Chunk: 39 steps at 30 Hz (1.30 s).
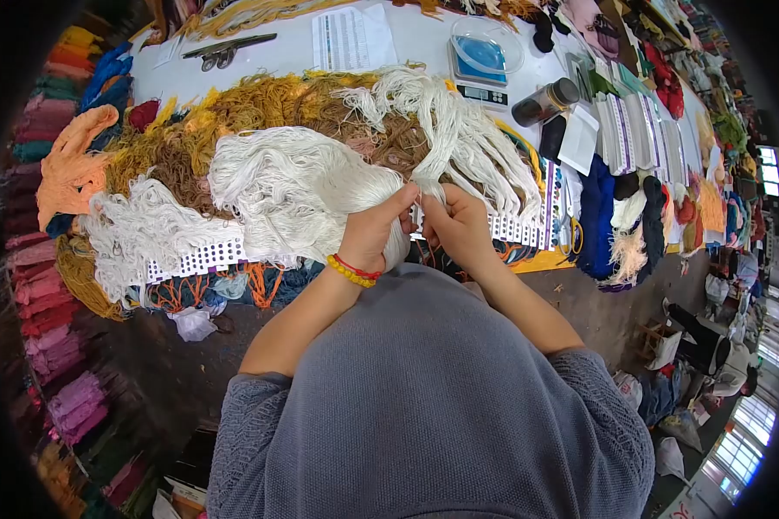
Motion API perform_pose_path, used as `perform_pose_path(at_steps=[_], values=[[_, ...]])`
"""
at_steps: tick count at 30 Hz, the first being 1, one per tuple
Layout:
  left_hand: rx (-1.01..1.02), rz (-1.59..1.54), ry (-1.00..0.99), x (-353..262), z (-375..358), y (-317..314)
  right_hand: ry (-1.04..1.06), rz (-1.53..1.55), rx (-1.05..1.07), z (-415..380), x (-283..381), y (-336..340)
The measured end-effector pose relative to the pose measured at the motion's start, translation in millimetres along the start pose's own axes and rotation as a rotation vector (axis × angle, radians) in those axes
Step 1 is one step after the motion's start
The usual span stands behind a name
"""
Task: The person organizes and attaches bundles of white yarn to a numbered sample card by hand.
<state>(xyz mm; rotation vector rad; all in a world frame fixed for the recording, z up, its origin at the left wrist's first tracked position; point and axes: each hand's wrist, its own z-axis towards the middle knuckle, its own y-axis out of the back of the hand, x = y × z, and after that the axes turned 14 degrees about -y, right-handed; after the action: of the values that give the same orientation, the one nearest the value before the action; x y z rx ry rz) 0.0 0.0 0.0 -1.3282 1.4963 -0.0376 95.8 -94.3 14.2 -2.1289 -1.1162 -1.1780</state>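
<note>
My left hand (375, 227), with red and yellow bracelets at the wrist, is closed around a thick hank of white yarn (299, 186). Close beside it, my right hand (457, 227) pinches white strands from a second bundle of yarn (446, 112), which fans out over the table to the right. The hands almost meet in front of my chest, and the fingertips are partly hidden by yarn. Under the white hanks lie brown and mustard yarns (268, 99). A white perforated card (208, 258) shows beneath the yarn at the table's front edge.
Scissors (229, 48) and a printed sheet (352, 39) lie at the back. A scale (482, 93) with a plastic tub and a dark jar (545, 102) stand right of them. Peach yarn (78, 164) hangs at the left corner, blue skeins (595, 216) at the right. A person (736, 368) is far right.
</note>
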Motion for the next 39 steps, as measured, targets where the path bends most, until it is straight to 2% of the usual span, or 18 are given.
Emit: perform_pose_path(at_steps=[12, 20, 27, 30, 35, 39], values=[[-0.011, -0.023, -0.046, 5.5, 4.9, 3.4, 0.106, -0.103, 0.022, -2.1, 4.5, -6.3], [-0.032, -0.127, 0.026, 0.5, 3.2, 1.5, 0.012, 0.028, 0.03, 0.5, 1.9, -5.6], [-0.042, -0.092, 0.005, 2.5, 4.5, 3.2, -0.02, 0.021, 0.027, 2.9, -0.1, -3.2], [-0.033, -0.047, -0.012, 3.0, 5.4, 4.7, -0.033, 0.045, 0.002, 2.0, 3.2, -5.8], [0.003, 0.098, -0.18, 5.8, 4.2, 2.2, 0.043, -0.144, -0.074, 6.9, -6.0, -1.7], [0.028, 0.16, -0.196, 8.8, 5.4, 5.0, 0.095, -0.187, -0.109, 9.6, -12.0, -0.2]])
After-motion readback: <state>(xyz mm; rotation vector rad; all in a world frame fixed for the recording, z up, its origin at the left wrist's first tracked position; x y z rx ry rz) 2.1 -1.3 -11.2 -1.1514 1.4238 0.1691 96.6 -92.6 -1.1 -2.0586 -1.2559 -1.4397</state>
